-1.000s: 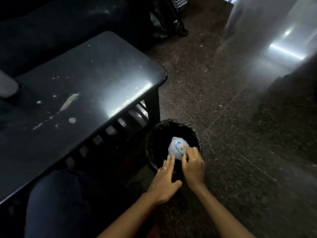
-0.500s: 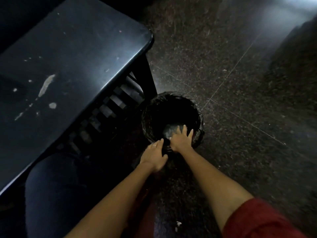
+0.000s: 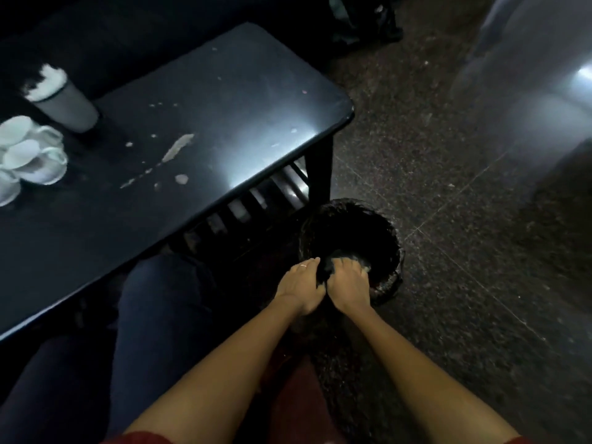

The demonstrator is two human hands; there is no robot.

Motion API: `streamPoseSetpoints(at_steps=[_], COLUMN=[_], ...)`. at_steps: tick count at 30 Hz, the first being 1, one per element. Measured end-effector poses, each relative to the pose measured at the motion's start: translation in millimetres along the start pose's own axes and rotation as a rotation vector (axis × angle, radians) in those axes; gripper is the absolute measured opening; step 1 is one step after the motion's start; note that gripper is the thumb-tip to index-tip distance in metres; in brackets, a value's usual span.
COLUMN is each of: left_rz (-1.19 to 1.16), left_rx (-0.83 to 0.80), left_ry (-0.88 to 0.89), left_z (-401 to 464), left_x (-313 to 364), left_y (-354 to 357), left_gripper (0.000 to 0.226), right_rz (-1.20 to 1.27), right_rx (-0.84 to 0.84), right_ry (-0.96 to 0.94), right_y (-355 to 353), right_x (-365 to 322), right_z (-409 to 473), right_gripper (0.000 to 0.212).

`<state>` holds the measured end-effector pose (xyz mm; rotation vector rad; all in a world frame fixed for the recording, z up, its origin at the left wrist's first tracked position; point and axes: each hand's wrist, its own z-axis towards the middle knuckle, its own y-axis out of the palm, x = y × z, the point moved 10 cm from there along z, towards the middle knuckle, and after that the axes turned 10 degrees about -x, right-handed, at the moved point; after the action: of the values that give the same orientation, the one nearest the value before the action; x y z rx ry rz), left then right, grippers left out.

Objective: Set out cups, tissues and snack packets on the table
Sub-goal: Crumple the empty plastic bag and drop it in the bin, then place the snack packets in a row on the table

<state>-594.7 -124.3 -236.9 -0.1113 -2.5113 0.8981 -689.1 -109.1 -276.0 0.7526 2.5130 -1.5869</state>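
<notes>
While both arms reach down past the knee: the hands meet at the near rim of a dark bin.
Left hand [image 3: 301, 285]: fingers held together and curled over the bin's near edge, a ring on one finger; whether they grip anything is too dark to tell.
Right hand [image 3: 349, 285]: just beside the left, fingers dipped into the bin and bent around something dark; what they hold cannot be made out.
Bin [image 3: 389, 238]: black woven wastebasket on the floor, beside the table leg; a pale scrap [image 3: 363, 265] (a packet, perhaps, though blurred) shows just past the right fingertips.
Table [image 3: 224, 100]: dark, glossy, with pale smears on top, to the left of the hands.
Cups [image 3: 28, 155]: white, clustered at the table's far left edge, well apart from the hands.
Tissue holder [image 3: 62, 100]: pale cylinder with white tissue at its top, just behind the cups.
</notes>
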Motion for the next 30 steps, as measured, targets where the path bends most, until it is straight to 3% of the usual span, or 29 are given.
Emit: streamPoseSetpoints(at_steps=[8,17,30], left_rz=[-0.108,-0.185,-0.256], left_rx=[0.192,0.500,0.755], left_ry=[0.084,0.068,-0.127], left_z=[-63.0,-165.9,-340.2], left_x=[-22.4,-88.0,-228.3], left_y=[-77.8,-170.8,-198.6], left_gripper=[0.068,0.067,0.071], right_rz=[-0.085,-0.190,-0.226], right_rx=[0.158,0.120,0.034], right_ry=[-0.372,-0.759,-1.109], right_y=[-83.6,-150.6,-122.2], right_x=[-94.1,-246.7,-433.8], right_z=[-32.0,-92.1,-176.1], right_gripper=[0.048,0.057,0.062])
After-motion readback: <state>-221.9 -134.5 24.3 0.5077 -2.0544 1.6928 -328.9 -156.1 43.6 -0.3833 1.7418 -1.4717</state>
